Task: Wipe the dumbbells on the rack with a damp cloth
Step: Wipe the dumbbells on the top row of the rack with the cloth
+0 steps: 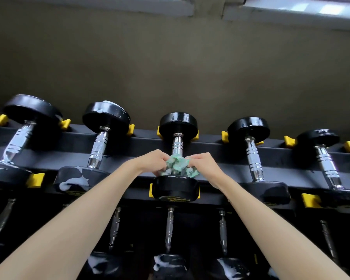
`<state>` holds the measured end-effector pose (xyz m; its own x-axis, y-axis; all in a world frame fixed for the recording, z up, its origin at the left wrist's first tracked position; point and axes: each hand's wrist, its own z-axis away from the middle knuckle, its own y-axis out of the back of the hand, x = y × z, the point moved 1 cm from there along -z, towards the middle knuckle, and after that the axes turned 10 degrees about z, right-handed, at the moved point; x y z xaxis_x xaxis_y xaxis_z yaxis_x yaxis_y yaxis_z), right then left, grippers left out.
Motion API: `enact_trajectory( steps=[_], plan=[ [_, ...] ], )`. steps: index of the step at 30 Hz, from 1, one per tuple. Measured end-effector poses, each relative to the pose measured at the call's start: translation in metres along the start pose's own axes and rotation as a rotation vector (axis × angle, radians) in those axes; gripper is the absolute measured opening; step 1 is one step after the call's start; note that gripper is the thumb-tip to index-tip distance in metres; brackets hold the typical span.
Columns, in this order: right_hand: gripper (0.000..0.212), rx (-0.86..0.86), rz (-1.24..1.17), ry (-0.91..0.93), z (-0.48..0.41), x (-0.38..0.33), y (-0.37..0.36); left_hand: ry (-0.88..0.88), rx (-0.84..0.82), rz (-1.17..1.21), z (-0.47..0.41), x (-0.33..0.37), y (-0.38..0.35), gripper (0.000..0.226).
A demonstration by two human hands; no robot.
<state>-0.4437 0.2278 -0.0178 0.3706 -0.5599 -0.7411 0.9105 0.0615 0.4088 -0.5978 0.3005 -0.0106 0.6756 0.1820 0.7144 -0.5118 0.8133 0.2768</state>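
1. Middle dumbbell [177, 141]: on the top tier of the rack [210, 147], handle running straight away from us.
2. Green cloth [175, 165]: bunched round the handle's near end.
3. Left hand [155, 160], right hand [202, 164]: we pinch the cloth from either side, equally near.
4. Bare handle lies beyond our grip; we judge the stroke goes that way.

Both hands, left hand [153, 161] and right hand [202, 165], grip green cloth [177, 165] around middle dumbbell [177, 154] handle on rack [220, 156].
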Motion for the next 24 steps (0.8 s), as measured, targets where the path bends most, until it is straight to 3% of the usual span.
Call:
enact_trajectory(
  steps=[2,5,11,13,16,24],
  plan=[
    [0.01,-0.042,-0.023,-0.119,0.006,0.0,0.003,-0.002,-0.031,-0.026,0.004,0.006,-0.001,0.028],
    [0.015,-0.139,-0.28,-0.231,0.021,-0.006,0.021,-0.047,-0.072,0.008,0.014,0.018,0.002,0.018],
    [0.015,-0.098,-0.74,-0.207,0.078,-0.019,0.054,-0.243,-0.159,0.309,0.047,0.066,-0.006,0.006],
    [0.017,-0.033,-0.876,-0.137,0.104,-0.018,0.067,-0.308,-0.164,0.407,0.058,0.091,-0.017,0.021],
    [0.019,0.112,-1.018,0.0,0.149,-0.008,0.092,-0.396,-0.194,0.512,0.074,0.133,-0.054,0.013],
    [0.021,0.749,-1.137,0.097,0.319,0.075,0.15,-0.569,-0.447,0.306,0.137,0.228,-0.232,0.041]
  ],
)
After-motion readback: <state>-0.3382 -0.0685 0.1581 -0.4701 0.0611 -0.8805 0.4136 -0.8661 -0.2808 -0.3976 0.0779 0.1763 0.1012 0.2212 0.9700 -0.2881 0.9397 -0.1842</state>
